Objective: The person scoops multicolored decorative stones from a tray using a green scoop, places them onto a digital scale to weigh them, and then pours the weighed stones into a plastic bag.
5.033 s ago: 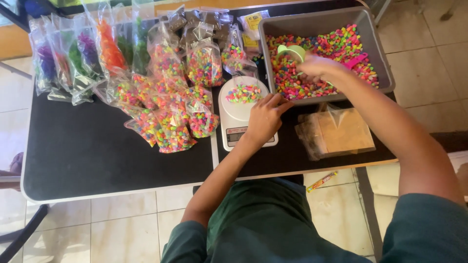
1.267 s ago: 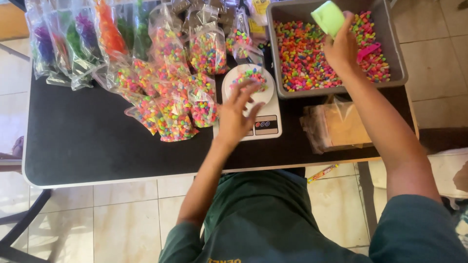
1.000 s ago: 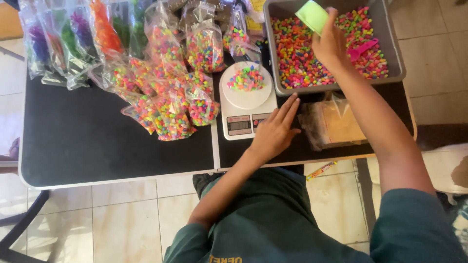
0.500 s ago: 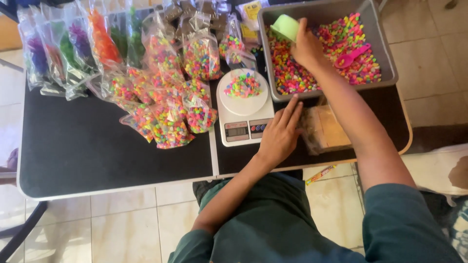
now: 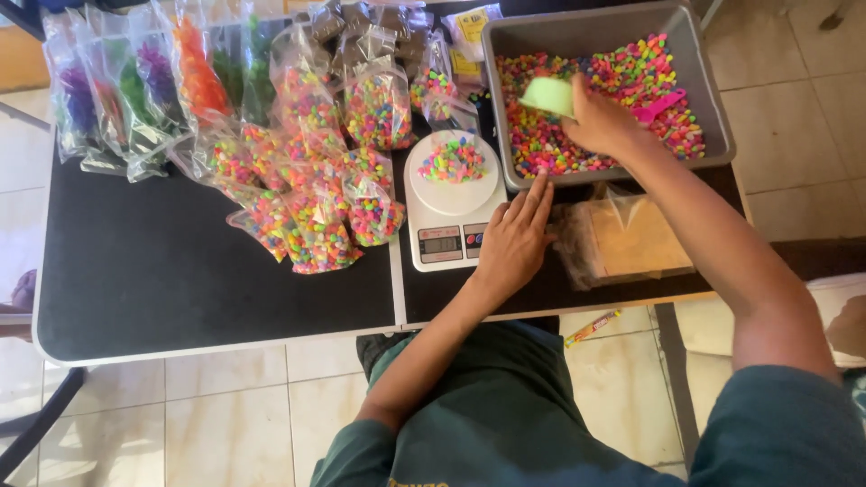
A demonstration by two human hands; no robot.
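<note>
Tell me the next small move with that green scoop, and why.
Probably dip the green scoop, held by the right hand, into the coloured pebbles in the grey tub: the pile on the white scale looks small.

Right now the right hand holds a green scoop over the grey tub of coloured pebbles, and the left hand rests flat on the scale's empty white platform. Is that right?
Not quite. The head view shows the left hand flat on the black table beside the scale, whose platform carries a small heap of coloured pebbles. The right hand does hold the green scoop over the grey tub.
</note>
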